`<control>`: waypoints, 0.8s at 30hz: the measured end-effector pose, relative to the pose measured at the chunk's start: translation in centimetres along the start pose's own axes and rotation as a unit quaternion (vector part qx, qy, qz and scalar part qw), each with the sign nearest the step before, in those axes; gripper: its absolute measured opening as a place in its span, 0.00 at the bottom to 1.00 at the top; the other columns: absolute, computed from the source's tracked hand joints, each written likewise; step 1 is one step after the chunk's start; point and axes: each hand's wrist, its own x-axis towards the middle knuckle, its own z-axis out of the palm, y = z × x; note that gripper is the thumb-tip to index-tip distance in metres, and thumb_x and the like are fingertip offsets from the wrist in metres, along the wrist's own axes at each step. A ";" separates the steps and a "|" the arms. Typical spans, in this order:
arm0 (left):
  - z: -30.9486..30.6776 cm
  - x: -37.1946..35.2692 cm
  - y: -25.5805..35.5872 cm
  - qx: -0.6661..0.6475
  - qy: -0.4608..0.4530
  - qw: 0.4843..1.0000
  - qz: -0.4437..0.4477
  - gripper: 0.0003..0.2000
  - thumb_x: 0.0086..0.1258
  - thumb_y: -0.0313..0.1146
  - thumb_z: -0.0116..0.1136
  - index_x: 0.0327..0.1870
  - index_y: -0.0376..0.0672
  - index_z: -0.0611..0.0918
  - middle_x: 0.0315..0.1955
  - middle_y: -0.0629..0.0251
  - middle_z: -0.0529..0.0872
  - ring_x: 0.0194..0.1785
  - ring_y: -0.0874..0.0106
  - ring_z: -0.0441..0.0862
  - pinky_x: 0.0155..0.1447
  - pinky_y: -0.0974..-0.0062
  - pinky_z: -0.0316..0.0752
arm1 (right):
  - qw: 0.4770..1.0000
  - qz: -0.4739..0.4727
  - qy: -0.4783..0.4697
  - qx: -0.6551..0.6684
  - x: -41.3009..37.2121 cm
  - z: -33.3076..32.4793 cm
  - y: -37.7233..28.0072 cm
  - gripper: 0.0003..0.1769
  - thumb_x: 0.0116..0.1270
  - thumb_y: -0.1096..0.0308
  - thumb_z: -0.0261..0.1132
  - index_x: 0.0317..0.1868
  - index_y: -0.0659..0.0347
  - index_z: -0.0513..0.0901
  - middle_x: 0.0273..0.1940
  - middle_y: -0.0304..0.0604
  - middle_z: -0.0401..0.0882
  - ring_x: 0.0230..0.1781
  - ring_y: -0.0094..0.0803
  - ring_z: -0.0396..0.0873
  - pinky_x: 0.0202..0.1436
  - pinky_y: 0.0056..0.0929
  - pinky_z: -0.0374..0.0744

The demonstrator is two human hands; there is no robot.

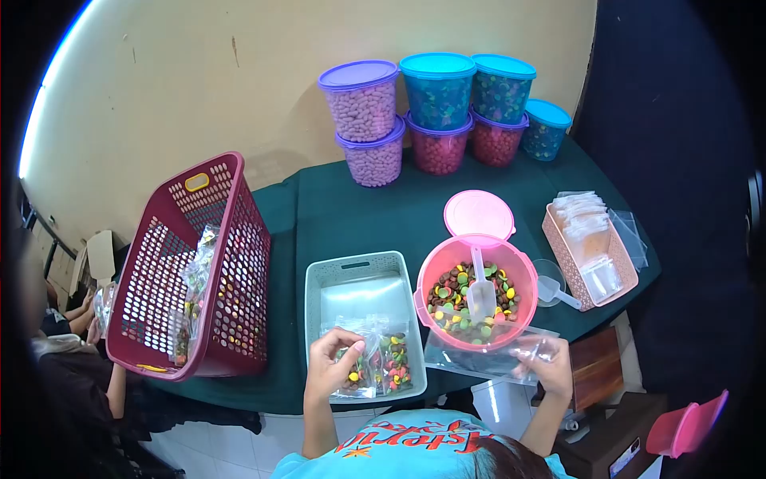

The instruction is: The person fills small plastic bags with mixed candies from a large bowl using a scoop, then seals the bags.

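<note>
My left hand (pixel 333 363) is over the left side of a grey-green tray (pixel 313 287), its fingers curled and thumb close to them. Whether it grips a bag there is hidden. Beneath and beside it lie clear bags filled with colourful candies (pixel 396 363). My right hand (pixel 547 366) pinches a flat clear plastic bag (pixel 475 361), which stretches leftward across the front of a pink tub (pixel 424 307). Inside that tub are brown, green, yellow and red candies (pixel 451 287) with a clear scoop (pixel 480 297) resting on them.
A maroon laundry basket (pixel 231 191) with packed bags stands left, near another person's hands (pixel 89 307). Lidded tubs (pixel 437 88) are stacked at the back. A pink lid (pixel 479 214), a second scoop (pixel 558 293) and a basket of empty bags (pixel 550 239) surround the pink tub.
</note>
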 end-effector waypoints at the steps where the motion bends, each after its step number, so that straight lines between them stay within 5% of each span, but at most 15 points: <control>1: -0.1 -0.1 0.1 0.019 0.056 0.994 0.092 0.10 0.53 0.25 0.64 0.35 0.35 0.78 0.31 0.63 0.80 0.34 0.79 0.77 0.40 0.82 0.72 | 1.000 -0.001 -0.003 -0.002 -0.1 0.1 0.0 0.13 0.51 0.83 0.62 0.40 0.73 0.78 0.30 0.47 0.80 0.21 0.27 0.79 0.25 0.23 0.79; 3: 1.2 -0.7 1.3 0.044 0.068 0.989 0.124 0.16 0.49 0.29 0.69 0.38 0.37 0.77 0.35 0.61 0.78 0.39 0.73 0.77 0.45 0.77 0.72 | 0.999 -0.007 -0.039 -0.020 -0.3 0.3 -0.1 0.13 0.51 0.83 0.62 0.40 0.73 0.78 0.31 0.47 0.79 0.22 0.27 0.79 0.25 0.22 0.78; 5: 3.4 -1.2 2.7 0.192 -0.015 0.946 0.262 0.28 0.44 0.35 0.73 0.46 0.37 0.73 0.41 0.58 0.76 0.48 0.67 0.73 0.51 0.70 0.69 | 0.992 0.014 -0.109 -0.057 0.0 1.8 0.2 0.13 0.53 0.82 0.61 0.42 0.72 0.78 0.35 0.48 0.79 0.27 0.27 0.80 0.28 0.22 0.79; 8: 6.6 -1.7 3.3 0.269 -0.196 0.904 0.267 0.46 0.39 0.46 0.73 0.61 0.40 0.61 0.58 0.54 0.62 0.63 0.58 0.59 0.65 0.57 0.54 | 0.980 0.026 -0.186 -0.067 0.7 5.4 0.7 0.15 0.56 0.81 0.58 0.46 0.70 0.75 0.35 0.48 0.79 0.28 0.27 0.80 0.30 0.22 0.81; 11: 8.0 -1.6 3.1 0.333 -0.248 0.882 0.223 0.46 0.43 0.48 0.69 0.63 0.41 0.58 0.59 0.55 0.61 0.65 0.58 0.56 0.68 0.53 0.47 | 0.973 0.007 -0.223 -0.066 1.3 7.1 1.3 0.17 0.58 0.81 0.56 0.50 0.70 0.72 0.37 0.48 0.79 0.30 0.27 0.80 0.32 0.23 0.81; 15: 8.5 -1.4 2.3 0.354 -0.209 0.888 0.208 0.48 0.40 0.48 0.70 0.64 0.41 0.56 0.58 0.55 0.60 0.63 0.57 0.57 0.68 0.51 0.46 | 0.963 0.031 -0.264 -0.046 2.3 6.7 1.7 0.22 0.58 0.80 0.56 0.55 0.69 0.68 0.36 0.47 0.79 0.35 0.26 0.79 0.34 0.24 0.81; 24: 12.0 -1.4 1.9 0.346 -0.124 0.909 0.196 0.50 0.36 0.50 0.71 0.63 0.39 0.59 0.54 0.54 0.63 0.59 0.57 0.60 0.65 0.55 0.51 | 0.936 0.015 -0.333 -0.114 4.5 4.4 1.7 0.22 0.56 0.77 0.57 0.53 0.68 0.69 0.32 0.44 0.80 0.29 0.25 0.80 0.30 0.22 0.78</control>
